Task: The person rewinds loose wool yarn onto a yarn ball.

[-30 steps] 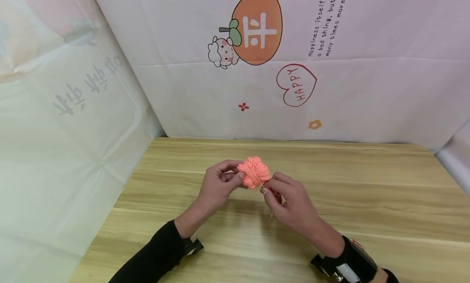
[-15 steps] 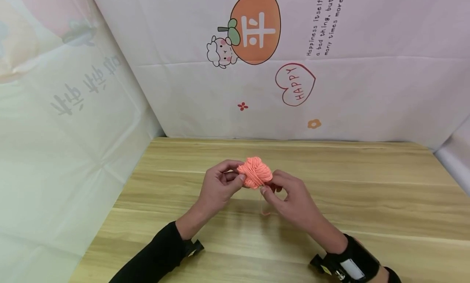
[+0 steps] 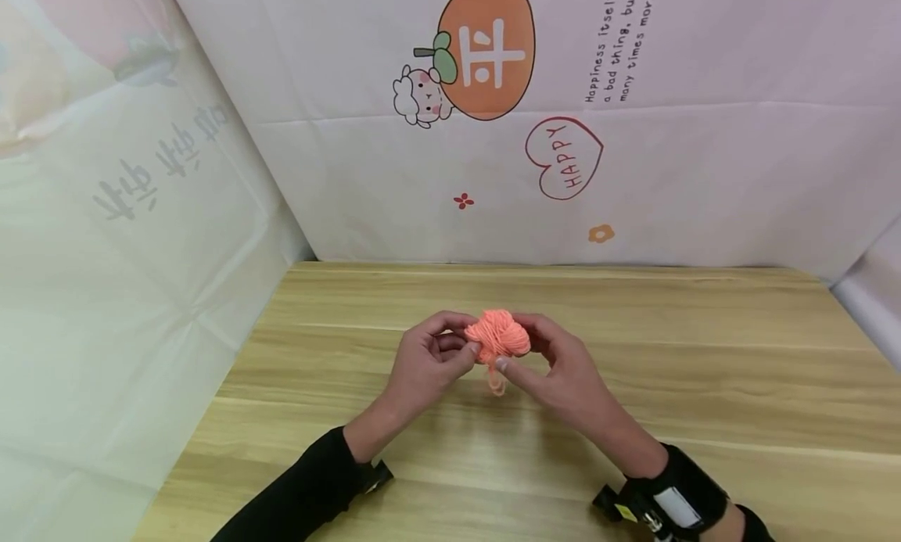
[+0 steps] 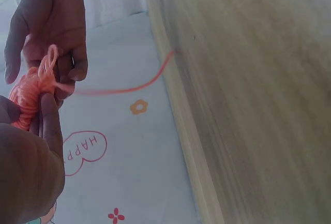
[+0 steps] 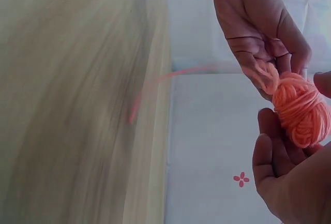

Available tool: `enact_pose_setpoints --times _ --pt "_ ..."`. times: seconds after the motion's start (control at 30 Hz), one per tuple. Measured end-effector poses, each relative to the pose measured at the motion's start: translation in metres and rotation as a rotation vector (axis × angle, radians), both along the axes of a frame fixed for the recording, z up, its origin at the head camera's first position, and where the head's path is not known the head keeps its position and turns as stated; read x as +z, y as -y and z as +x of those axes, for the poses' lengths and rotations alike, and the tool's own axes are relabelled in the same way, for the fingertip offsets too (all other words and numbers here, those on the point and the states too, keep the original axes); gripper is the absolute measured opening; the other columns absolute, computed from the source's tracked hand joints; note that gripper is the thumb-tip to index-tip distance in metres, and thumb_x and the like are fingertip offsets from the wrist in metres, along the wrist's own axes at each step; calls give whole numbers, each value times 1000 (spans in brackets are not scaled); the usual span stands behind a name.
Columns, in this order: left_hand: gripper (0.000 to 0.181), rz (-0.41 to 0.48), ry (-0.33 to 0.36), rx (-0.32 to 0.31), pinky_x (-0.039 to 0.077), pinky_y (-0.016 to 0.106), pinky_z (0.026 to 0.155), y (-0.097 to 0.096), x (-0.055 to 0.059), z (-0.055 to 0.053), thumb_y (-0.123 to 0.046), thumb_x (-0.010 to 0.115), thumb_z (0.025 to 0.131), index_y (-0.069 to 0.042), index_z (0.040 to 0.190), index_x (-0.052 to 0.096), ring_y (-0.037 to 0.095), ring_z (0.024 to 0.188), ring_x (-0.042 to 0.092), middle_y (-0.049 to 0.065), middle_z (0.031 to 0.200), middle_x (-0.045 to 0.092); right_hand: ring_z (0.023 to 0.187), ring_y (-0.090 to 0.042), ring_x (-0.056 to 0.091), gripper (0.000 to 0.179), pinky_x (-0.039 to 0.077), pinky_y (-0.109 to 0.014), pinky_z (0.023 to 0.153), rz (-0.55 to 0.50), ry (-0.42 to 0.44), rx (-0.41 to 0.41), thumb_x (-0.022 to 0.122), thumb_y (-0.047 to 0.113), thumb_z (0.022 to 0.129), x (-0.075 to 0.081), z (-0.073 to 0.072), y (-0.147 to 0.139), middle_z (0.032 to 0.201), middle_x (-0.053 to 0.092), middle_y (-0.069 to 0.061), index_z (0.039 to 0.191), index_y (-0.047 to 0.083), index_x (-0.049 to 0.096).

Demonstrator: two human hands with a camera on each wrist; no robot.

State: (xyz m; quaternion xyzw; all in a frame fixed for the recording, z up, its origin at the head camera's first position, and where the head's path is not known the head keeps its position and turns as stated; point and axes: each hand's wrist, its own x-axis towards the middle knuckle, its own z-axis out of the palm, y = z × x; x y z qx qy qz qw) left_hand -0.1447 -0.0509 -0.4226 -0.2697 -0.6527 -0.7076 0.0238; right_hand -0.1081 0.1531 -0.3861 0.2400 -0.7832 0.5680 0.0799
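A small coral-pink ball of yarn [image 3: 501,332] is held up between both hands over the table. My left hand [image 3: 425,366] pinches its left side, thumb in front and fingers behind. At the right side my right hand [image 3: 568,374] holds the ball, with its thumb near the lower edge and its fingers mostly hidden behind. Small yarn loops [image 3: 497,383] hang from the bottom in the head view. A loose yarn tail [image 4: 124,91], blurred, stretches away from the ball in the left wrist view; the right wrist view shows that yarn tail [image 5: 181,72] too.
A wood-grain table [image 3: 450,479] lies under the hands. Behind it hangs a white printed cloth [image 3: 704,190] with a fruit, a heart and flowers. Another pale cloth [image 3: 141,307] covers the left side. Dark bands with small devices [image 3: 679,495] sit on the wrists.
The right hand has gone from pinching a strand at the ball's lower right to holding the ball's side. The ball has shifted slightly right and down, and loops now hang below it.
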Motion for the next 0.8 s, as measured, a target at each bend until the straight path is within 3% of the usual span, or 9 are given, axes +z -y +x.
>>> enact_pose_setpoints --times 0.27,0.43,0.6,0.8 --pt "23 -95 -88 -4 57 40 73 -4 12 9 5 66 86 1 109 62 29 85 64 13 101 63 84 -13 58 29 52 -30 75 13 -37 0 71 2 86 -2 -2 -2 98 65 -4 114 2 62" --pt "27 -201 -142 -85 55 44 80 -1 23 11 3 66 87 2 112 58 28 91 63 14 105 61 79 -12 55 29 49 -28 66 99 -143 56 74 5 84 -7 -11 -13 97 65 4 111 12 65" --pt "36 -257 -162 -150 54 43 82 0 24 9 0 70 84 1 118 58 26 94 62 11 108 62 77 -9 54 35 47 -26 63 199 -249 92 78 12 80 -12 -18 -23 96 63 14 110 26 66" --pt "34 -268 -190 -157 56 42 78 -1 22 9 -2 73 84 -1 116 61 22 88 64 5 105 66 77 -6 53 30 48 -25 64 264 -220 95 78 21 82 -14 -18 -23 94 62 16 109 25 64"
